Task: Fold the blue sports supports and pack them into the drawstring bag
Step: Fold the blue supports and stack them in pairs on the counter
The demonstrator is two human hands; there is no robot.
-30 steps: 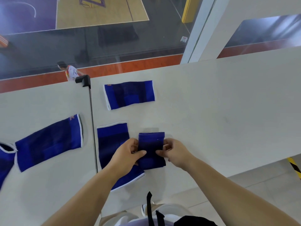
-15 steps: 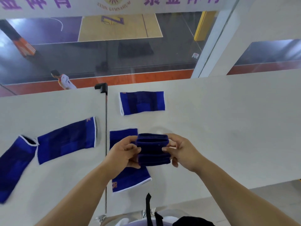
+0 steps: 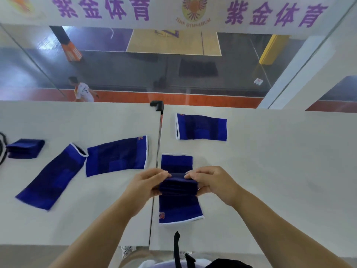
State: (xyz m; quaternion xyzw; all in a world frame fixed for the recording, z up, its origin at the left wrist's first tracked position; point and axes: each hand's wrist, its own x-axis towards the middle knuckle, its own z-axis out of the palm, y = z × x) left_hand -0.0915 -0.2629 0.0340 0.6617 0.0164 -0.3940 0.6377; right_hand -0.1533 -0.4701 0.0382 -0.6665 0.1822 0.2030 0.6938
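A folded dark blue support (image 3: 178, 185) is held above the white table between my left hand (image 3: 146, 183) and my right hand (image 3: 211, 182), fingers curled over its top and thumbs under it. Beneath it a flat blue support (image 3: 178, 209) with white trim lies on the table. Another flat support (image 3: 201, 127) lies further back. Two long flat supports (image 3: 117, 155) (image 3: 52, 176) lie to the left. A folded support (image 3: 25, 147) sits at the far left. At the bottom edge, a dark bag part (image 3: 226, 263) and a black strap (image 3: 176, 248) show.
The white table (image 3: 280, 161) has a seam with a black clamp (image 3: 157, 105) at its far edge. Behind it a glass wall looks down on a sports court, where a person in a white shirt (image 3: 83, 90) stands. A black cord (image 3: 2, 149) lies at the far left.
Both hands have lifted the folded support off the table and turned it flatter between them. The camera has tilted up, showing more of the court and the left end of the table.
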